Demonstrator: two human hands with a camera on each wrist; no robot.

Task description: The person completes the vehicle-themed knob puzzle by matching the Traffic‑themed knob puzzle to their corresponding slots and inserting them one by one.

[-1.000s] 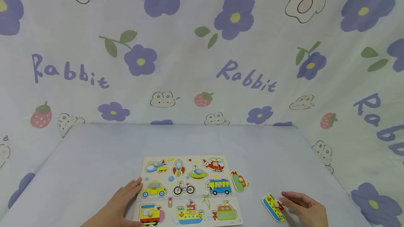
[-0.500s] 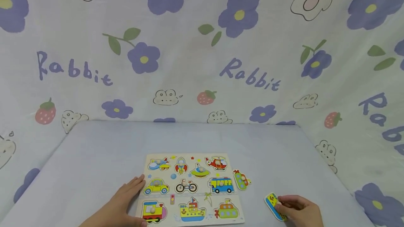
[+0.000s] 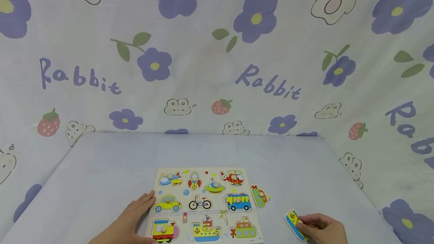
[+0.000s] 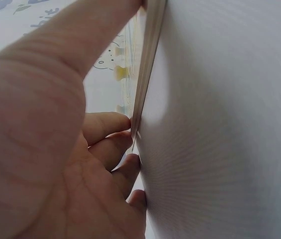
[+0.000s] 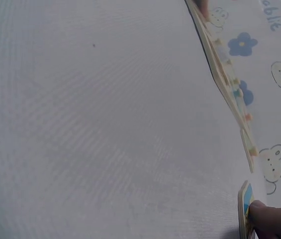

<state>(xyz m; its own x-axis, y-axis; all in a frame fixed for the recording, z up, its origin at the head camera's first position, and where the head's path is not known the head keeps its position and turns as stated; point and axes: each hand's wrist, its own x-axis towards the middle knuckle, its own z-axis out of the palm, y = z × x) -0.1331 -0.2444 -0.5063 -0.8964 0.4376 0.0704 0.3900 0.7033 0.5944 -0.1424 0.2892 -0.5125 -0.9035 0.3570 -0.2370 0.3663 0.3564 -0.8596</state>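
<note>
A cream wooden peg puzzle board (image 3: 218, 197) with vehicle pictures lies on the table. My left hand (image 3: 130, 217) rests along its left side, fingertips against the edge and thumb by the near corner; the left wrist view shows the fingers (image 4: 123, 172) touching the board's edge (image 4: 147, 64). To the right of the board, my right hand (image 3: 322, 229) pinches the knob of a yellow and blue ship puzzle piece (image 3: 292, 219), hiding part of it. In the right wrist view the thumb (image 5: 274, 216) is against the ship piece (image 5: 247, 196), which stands tilted in that view.
A green submarine puzzle piece (image 3: 258, 197) with a knob lies touching the board's right side. On the board, the printed ship (image 3: 207, 232) and printed submarine (image 3: 245, 231) show without knobs. A patterned curtain (image 3: 203, 55) hangs behind the table (image 3: 101, 168).
My right hand has moved in to the left and pinched the ship piece's knob. My left hand stays on the board's edge. The head view has shifted slightly.
</note>
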